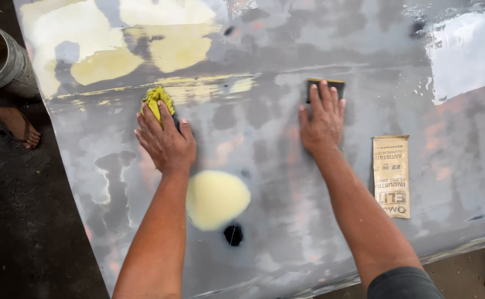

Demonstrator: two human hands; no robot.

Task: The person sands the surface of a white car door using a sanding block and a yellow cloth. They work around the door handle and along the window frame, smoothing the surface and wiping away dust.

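Bucket: a grey bucket [1,61] stands on the dark floor at the upper left edge, beside the panel; its inside looks muddy, the contents cannot be told.
Panel: a large grey sanded metal panel [287,221] fills the view, with yellow filler patches, one oval patch [216,198] near its middle.
Sanding block: a dark block with a yellow top edge [326,84] lies flat on the panel, long axis across the view, mostly covered by the fingers.
Right hand: right hand [323,119] is spread flat, fingers extended, pressing on the sanding block.
Rag: a crumpled yellow rag [156,99] sits on the panel left of the block, well apart from it.
Left hand: left hand [165,141] is loosely curled, fingers resting on the rag.
Sandpaper strip: a tan strip [391,176] lies back-side up, long axis running away from the viewer, just right of the right forearm.
Bystander: a sandalled foot [18,126] rests on the floor below the bucket.
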